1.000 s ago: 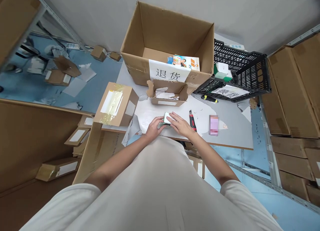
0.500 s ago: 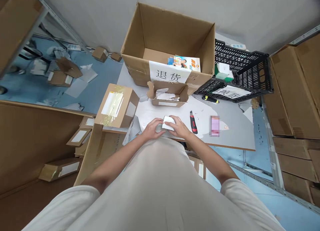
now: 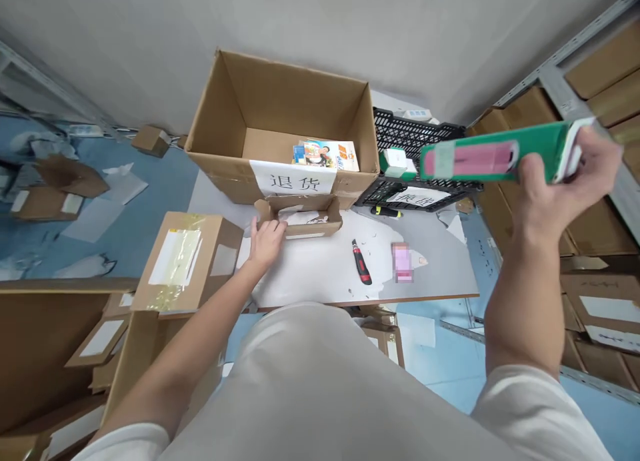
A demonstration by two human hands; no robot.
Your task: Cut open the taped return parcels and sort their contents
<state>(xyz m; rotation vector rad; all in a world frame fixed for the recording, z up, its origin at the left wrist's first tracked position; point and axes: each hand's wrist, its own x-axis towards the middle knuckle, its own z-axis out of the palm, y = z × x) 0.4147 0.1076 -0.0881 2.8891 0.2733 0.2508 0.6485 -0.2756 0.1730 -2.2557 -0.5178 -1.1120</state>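
Note:
My right hand (image 3: 560, 174) is raised at the right, its thumb and fingers closed around the white end of a long green box (image 3: 537, 148). A pink picture runs along that box's side, with a strip of clear tape across it. Down on the table, my left hand (image 3: 267, 241) grips the left front corner of a small open cardboard box (image 3: 313, 229). Crumpled white paper (image 3: 300, 217) lies inside this small box. To its right rests a red and black utility knife (image 3: 361, 262), and a blurred pink item (image 3: 401, 262) lies farther right.
Behind the small box stands a large open carton (image 3: 230, 174) with a few printed packs in it. A black plastic crate (image 3: 425, 138) holds green and white boxes. A taped parcel (image 3: 185, 261) sits at the left. Shelving with cartons (image 3: 600, 294) flanks the right.
My hands have parted from the white-ended object they held together. The right hand has swung up and right with the green box; the left has moved to the small carton. The view has shifted.

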